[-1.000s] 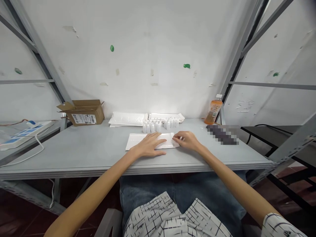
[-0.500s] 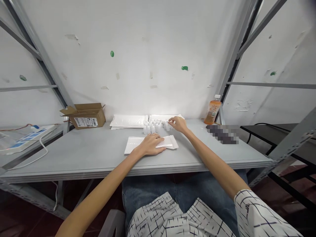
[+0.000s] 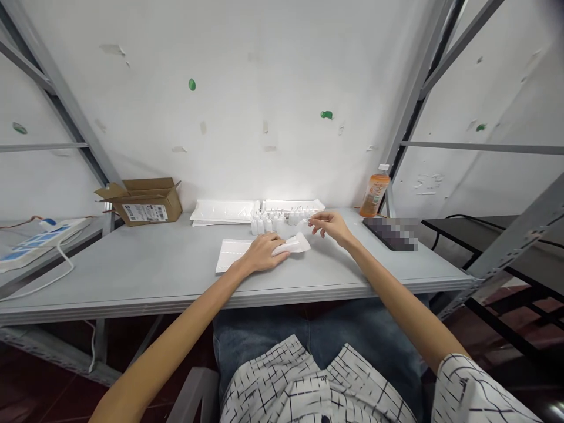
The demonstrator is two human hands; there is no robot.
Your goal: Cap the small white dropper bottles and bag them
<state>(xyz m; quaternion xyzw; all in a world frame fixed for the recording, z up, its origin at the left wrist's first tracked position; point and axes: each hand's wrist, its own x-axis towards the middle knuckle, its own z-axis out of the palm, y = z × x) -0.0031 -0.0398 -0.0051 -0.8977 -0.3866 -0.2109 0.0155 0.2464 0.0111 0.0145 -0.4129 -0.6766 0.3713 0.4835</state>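
Observation:
A white padded mailer (image 3: 230, 254) lies flat near the middle of the table, its right end raised. My left hand (image 3: 264, 251) is closed on the mailer, pinching that end so its mouth gapes to the right. Just right of the mouth, my right hand (image 3: 330, 227) pinches a small white bottle (image 3: 304, 225) by its tip, its outline partly blurred. Several small white bottles (image 3: 268, 224) with thin needle-like tips stand in a group behind the mailer.
Stacked white mailers (image 3: 224, 210) lie along the wall. An open cardboard box (image 3: 147, 202) stands at back left, a bottle of orange drink (image 3: 375, 192) at back right. A dark, pixelated object (image 3: 390, 234) lies right of my hand. A power strip (image 3: 42, 244) is far left.
My right hand has drawn away from the bottle group, toward me and slightly right, with a bottle in its fingers. My left hand has lifted and bunched the mailer's right end.

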